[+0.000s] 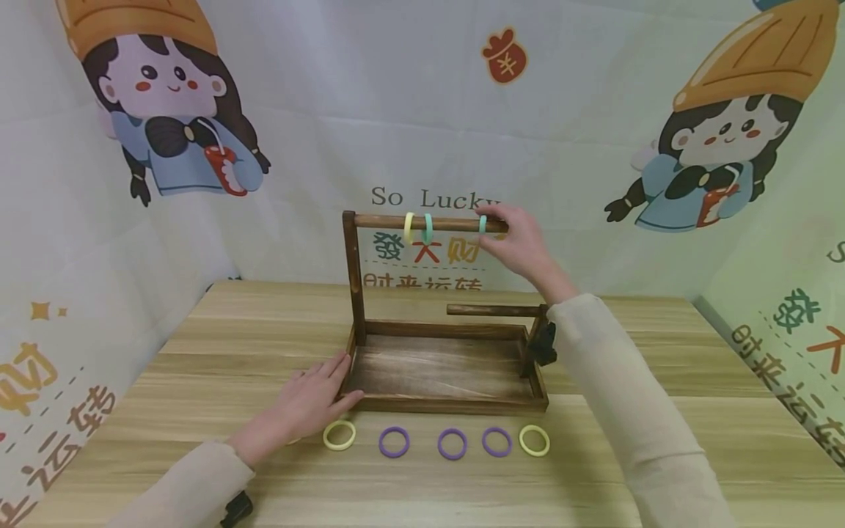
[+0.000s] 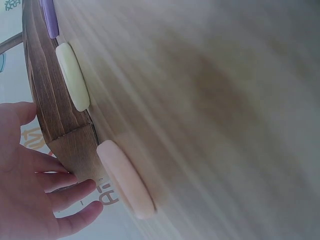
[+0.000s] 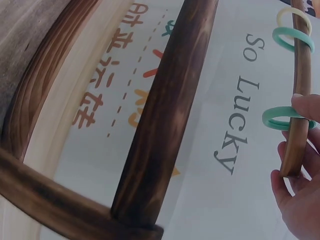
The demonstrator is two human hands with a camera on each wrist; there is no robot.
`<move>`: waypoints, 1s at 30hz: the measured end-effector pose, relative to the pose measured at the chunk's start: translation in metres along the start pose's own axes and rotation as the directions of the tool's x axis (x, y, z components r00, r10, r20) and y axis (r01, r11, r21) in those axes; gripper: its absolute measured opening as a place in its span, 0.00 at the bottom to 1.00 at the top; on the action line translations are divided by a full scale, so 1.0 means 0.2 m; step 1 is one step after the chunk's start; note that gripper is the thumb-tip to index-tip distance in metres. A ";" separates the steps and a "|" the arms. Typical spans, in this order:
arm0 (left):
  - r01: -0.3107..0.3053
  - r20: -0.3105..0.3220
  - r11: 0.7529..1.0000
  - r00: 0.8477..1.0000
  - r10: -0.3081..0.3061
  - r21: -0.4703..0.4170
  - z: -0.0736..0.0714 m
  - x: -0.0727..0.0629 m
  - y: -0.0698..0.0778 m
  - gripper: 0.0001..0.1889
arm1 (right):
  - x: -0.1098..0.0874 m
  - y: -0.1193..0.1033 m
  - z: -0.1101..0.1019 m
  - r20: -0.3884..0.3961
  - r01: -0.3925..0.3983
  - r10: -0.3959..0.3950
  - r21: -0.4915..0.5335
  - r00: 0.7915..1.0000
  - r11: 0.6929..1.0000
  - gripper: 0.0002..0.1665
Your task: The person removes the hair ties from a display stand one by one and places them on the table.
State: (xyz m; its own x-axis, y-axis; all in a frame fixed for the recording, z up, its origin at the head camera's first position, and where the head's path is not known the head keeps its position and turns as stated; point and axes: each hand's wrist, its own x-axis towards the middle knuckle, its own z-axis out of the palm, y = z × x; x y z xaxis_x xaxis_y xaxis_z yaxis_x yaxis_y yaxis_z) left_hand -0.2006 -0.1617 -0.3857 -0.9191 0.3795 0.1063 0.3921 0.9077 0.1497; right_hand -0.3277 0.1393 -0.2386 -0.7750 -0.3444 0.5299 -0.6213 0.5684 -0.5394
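A dark wooden rack has a tray base (image 1: 449,405), a tall post on the left and an upper bar (image 1: 455,223). Near that bar's free right end, my right hand (image 1: 521,242) pinches a mint-green ring (image 3: 272,119), which encircles the bar. Farther left on the same bar hang a pale yellow ring (image 1: 408,229) and another green ring (image 1: 428,229). My left hand (image 1: 306,400) lies against the tray's left front corner, fingers extended. A peach ring (image 2: 126,180) rests on the table beside it, mostly covered by that hand in the head view.
Along the tray's front lie yellow rings (image 1: 339,448) (image 1: 535,454) and several purple rings (image 1: 394,455). A lower bar (image 1: 491,310) juts leftward from a short post at the tray's right side. Behind the wooden table (image 1: 264,315) hangs a printed cloth (image 1: 317,103).
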 end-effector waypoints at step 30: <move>-0.005 -0.003 1.000 1.000 0.005 -0.012 0.00 -0.01 0.00 0.35 | -0.10 0.14 -0.12 -0.132 -0.072 0.078 0.050 0.988 0.996 0.22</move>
State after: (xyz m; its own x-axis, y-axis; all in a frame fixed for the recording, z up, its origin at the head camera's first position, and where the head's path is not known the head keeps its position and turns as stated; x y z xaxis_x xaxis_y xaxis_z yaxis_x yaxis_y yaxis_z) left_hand -0.1992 -0.1617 -0.3856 -0.9170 0.3833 0.1102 0.3970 0.9036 0.1607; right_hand -0.3255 0.1807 -0.2482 -0.7990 -0.1974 0.5680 -0.5691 0.5532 -0.6083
